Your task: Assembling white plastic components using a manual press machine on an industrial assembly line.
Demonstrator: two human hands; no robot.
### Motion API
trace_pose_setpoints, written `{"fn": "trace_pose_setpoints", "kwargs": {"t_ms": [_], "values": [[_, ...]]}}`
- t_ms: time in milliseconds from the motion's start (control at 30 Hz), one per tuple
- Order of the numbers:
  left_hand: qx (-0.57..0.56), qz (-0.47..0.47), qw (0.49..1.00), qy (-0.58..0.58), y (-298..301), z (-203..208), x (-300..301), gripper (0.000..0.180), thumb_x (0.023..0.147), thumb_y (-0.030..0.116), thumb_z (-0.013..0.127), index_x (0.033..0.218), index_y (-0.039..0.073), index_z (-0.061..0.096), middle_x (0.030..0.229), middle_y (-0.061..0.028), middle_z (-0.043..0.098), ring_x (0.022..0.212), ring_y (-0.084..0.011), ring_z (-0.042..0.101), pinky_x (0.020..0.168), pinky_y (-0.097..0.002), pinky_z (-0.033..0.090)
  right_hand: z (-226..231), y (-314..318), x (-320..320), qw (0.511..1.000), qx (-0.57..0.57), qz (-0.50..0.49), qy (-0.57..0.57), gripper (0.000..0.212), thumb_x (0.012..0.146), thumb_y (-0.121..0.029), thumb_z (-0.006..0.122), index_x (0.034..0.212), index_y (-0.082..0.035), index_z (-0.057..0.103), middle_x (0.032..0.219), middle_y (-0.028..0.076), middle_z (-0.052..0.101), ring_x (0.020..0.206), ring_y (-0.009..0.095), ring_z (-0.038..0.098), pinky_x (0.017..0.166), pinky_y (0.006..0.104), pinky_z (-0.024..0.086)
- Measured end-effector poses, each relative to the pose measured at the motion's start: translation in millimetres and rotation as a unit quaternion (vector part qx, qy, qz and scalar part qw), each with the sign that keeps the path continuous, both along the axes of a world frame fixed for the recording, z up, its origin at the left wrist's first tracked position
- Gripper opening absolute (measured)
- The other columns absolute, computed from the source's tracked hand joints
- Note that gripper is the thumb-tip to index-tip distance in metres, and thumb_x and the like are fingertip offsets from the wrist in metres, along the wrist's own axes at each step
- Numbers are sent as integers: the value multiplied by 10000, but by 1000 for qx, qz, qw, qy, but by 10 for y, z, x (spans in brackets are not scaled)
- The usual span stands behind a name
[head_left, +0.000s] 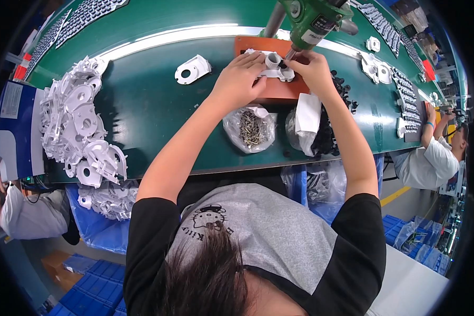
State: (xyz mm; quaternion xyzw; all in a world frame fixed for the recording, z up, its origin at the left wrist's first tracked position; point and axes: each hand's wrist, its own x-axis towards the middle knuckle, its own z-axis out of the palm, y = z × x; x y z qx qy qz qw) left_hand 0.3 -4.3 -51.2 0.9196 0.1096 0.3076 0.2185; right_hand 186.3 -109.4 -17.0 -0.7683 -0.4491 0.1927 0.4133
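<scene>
A white plastic housing point(273, 61) with a raised round collar lies on an orange-brown board point(277, 93) beneath a green bench machine point(315, 25). My left hand point(239, 78) holds the housing's left side, fingers stretched over its top and thumb along the near edge. At its right end, by the machine's metal tip point(290, 53), the fingers of my right hand point(312, 69) are pinched together. A small dark piece shows near those fingertips, but whatever they grip is hidden. Nearer to me sits a clear bag of small metal screws point(252, 129).
Small black parts point(327, 138) lie beside a white sheet point(307, 115) under my right forearm. White housings are heaped point(82, 113) at the left; a single one point(193, 69) lies left of the board. Trays of dark parts point(404, 95) and a co-worker point(432, 155) are at the right.
</scene>
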Motion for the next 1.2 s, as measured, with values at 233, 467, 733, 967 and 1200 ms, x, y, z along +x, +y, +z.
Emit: {"fn": "trace_pose_setpoints", "kwargs": {"t_ms": [233, 467, 733, 967, 1200], "values": [[9, 1, 1000, 3, 8, -7, 5, 335, 840, 222, 543, 1093, 9, 596, 1250, -135, 538, 1212, -304, 454, 1046, -396, 336, -76, -223, -51, 971, 66, 119, -198, 262, 804, -112, 631, 1061, -76, 665, 1115, 108, 577, 1021, 225, 520, 886, 323, 410], [28, -11, 998, 54, 12, 25, -2, 397, 853, 278, 547, 1133, -2, 568, 1298, -157, 493, 1270, -290, 391, 1080, -400, 282, -114, -217, -61, 944, 90, 88, -304, 288, 784, -83, 553, 1049, -121, 660, 1164, 97, 547, 1041, 301, 468, 909, 408, 363], [55, -25, 996, 68, -3, 28, -38, 672, 772, 435, 641, 1252, -2, 468, 1357, -172, 415, 1292, -301, 353, 1092, -412, 265, -46, -353, -115, 931, 19, 134, -339, 381, 779, -104, 523, 1142, -147, 633, 1228, 115, 510, 1159, 305, 425, 980, 418, 311], [59, -29, 996, 58, -13, 46, -43, 693, 729, 437, 682, 1227, -3, 485, 1361, -164, 410, 1293, -293, 349, 1094, -417, 266, 505, 31, 1665, 976, 184, 12, -115, 299, 861, -196, 500, 1056, 13, 590, 880, 83, 650, 810, 190, 586, 748, 328, 448], [50, -22, 997, 48, 18, 16, -70, 691, 709, 450, 696, 1197, -1, 507, 1356, -153, 421, 1287, -285, 363, 1089, -419, 277, 1240, 426, 1781, 816, 106, -147, -549, 300, 887, -179, 517, 1135, -13, 547, 1090, 65, 579, 959, 194, 540, 848, 305, 421]]}}
